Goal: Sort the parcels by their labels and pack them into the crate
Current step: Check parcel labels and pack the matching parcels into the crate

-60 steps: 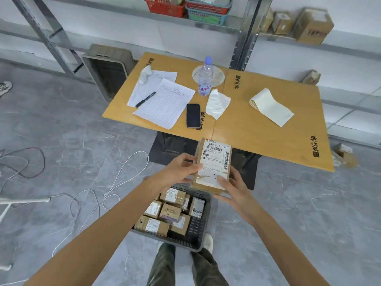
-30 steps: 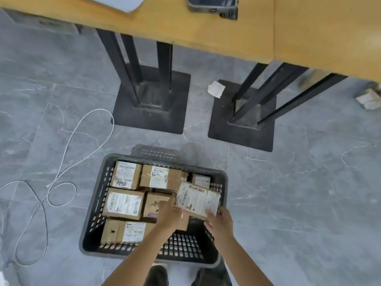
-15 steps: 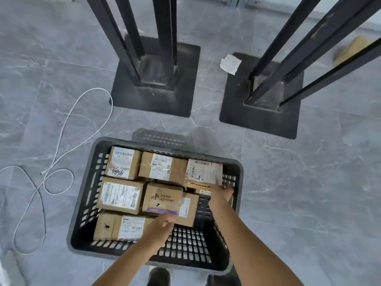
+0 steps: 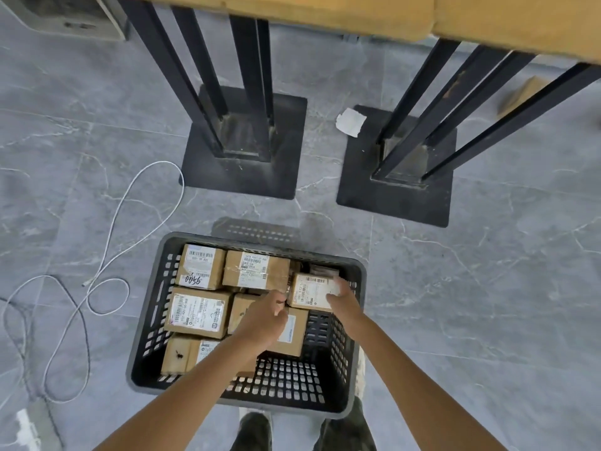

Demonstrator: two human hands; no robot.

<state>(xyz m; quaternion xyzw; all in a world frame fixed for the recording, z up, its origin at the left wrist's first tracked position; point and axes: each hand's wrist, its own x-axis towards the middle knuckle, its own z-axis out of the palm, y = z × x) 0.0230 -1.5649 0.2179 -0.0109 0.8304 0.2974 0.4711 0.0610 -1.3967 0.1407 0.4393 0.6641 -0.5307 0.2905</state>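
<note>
Head view: looks straight down at a grey tiled floor (image 4: 487, 288) under a table.
Crate (image 4: 143, 340): dark slotted plastic, standing on the floor just ahead of the person's shoes (image 4: 253, 431).
Held parcel (image 4: 309, 292): small brown box at the crate's far right, lying on other boxes. Its white label faces up, with a barcode and a sideways row of digits that seems to begin with 500; the rest is too small to read.
Right hand (image 4: 344, 297): holds the held parcel by its right end, fingers laid over the label.
Left hand (image 4: 265, 320): fingers curled, tips at the held parcel's left edge; I cannot tell whether it actually grips.
Back-left parcel (image 4: 200, 266): barcode label, with black handwriting that looks like 9500.
Back-middle parcel (image 4: 257, 268): taped, small print unreadable.
Left-middle parcel (image 4: 196, 312): large white label, text too fine to read.
Front-left parcel (image 4: 182, 354): a small black mark on the cardboard.
Table legs (image 4: 247, 92): black, on two square base plates.
Tabletop (image 4: 325, 14): yellow wood.
Paper scrap (image 4: 349, 122): white, between the base plates.
Cable (image 4: 107, 255): white, looped to the left of the crate.
</note>
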